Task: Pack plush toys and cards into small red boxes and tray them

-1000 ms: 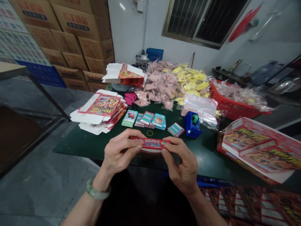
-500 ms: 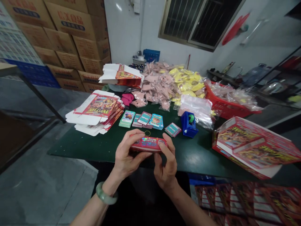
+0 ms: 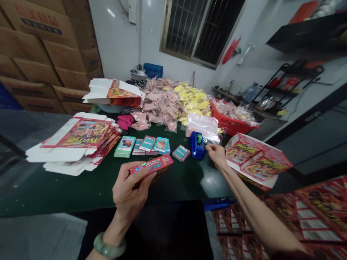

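Fingers of the left hand clench a small red printed box, its long axis rising rightward (foil glints near its left end). The right hand, nearer the far side of the surface, has let go of the box since the earlier frame, its fingers loosely curled and empty beside a blue tape dispenser.

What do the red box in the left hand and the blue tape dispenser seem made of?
The red box looks like glossy printed card, its rainbow glints suggesting holographic foil. The tape dispenser looks like moulded plastic, from its smooth, shiny blue shell.
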`<state>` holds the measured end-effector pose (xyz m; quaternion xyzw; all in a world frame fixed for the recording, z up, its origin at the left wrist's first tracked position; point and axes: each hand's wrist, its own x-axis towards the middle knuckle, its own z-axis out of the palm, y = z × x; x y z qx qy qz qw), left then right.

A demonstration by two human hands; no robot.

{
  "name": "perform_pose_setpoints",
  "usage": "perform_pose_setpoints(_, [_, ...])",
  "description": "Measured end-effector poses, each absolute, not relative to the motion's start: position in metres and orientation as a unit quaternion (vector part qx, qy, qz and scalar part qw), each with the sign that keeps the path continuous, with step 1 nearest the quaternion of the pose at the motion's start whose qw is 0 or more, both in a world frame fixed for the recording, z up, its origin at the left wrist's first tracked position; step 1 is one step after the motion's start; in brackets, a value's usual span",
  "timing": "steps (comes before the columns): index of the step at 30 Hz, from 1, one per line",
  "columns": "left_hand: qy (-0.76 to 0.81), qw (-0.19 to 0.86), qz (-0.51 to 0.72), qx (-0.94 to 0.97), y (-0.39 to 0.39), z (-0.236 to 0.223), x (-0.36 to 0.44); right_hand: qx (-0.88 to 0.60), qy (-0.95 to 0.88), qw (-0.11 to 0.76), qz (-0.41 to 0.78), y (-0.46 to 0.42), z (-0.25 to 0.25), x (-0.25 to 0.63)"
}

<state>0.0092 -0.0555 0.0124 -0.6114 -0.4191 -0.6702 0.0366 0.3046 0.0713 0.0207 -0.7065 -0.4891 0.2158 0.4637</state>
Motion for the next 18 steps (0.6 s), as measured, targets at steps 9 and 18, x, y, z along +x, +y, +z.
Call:
perform_pose_setpoints(9, [-0.404, 0.041, -0.676, -0.614, -0.050, 0.011, 0.005, -0.761, -0.369, 0.403, 0.350, 0.099, 0.019, 0.295])
perform_pose_setpoints(18, [-0.394, 0.039, -0.685, -0.612, -0.049, 0.012, 0.005, -0.676, -0.342, 0.587, 0.285, 0.085, -0.013, 0.273])
